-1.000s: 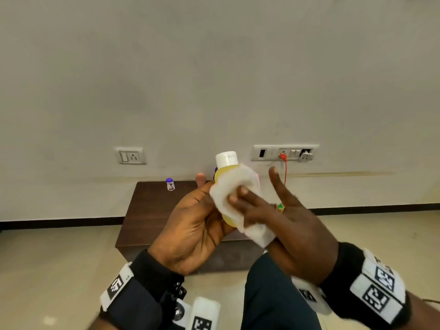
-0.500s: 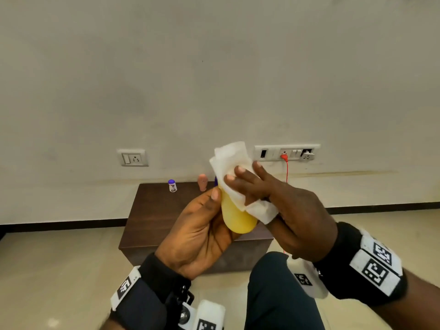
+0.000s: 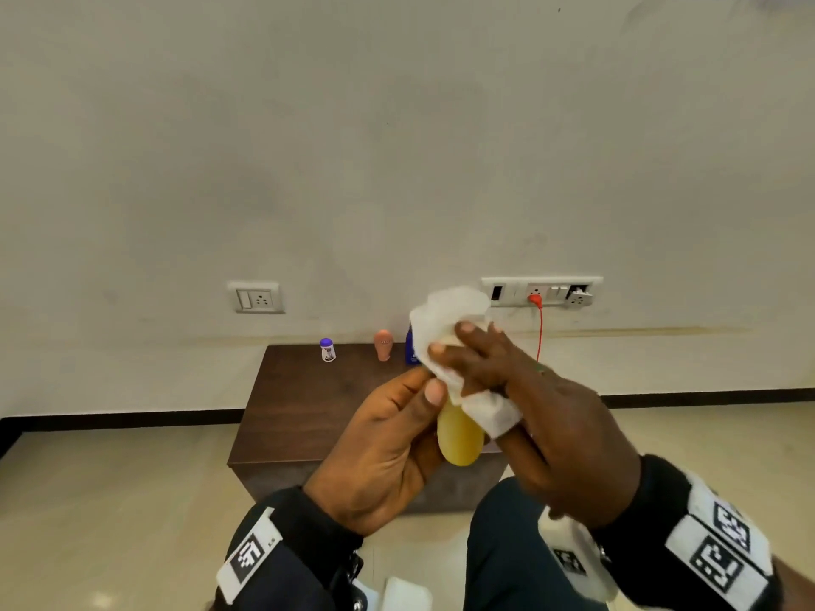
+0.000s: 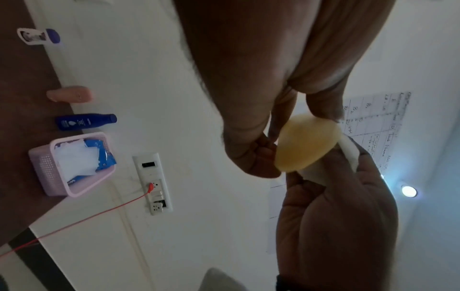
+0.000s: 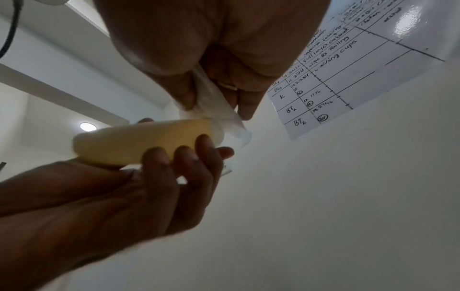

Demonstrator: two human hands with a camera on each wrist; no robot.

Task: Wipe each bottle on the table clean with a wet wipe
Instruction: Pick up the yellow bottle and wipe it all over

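Observation:
My left hand grips a yellow bottle by its body, held up in front of me above the dark wooden table. My right hand holds a white wet wipe wrapped over the bottle's top, so the cap is hidden. The bottle's yellow base faces the left wrist camera, and its side shows in the right wrist view under the wipe. On the table's far edge stand a small purple-capped bottle, a peach bottle and a blue bottle.
A pink basket with a blue wipe pack sits on the table by the wall. A red cable hangs from the wall socket panel. My knee is below the hands. A whiteboard chart hangs on the wall.
The wipe moved from the bottle's body up over its cap, which is now covered. The lower yellow body became bare and the right fingers curled around the top.

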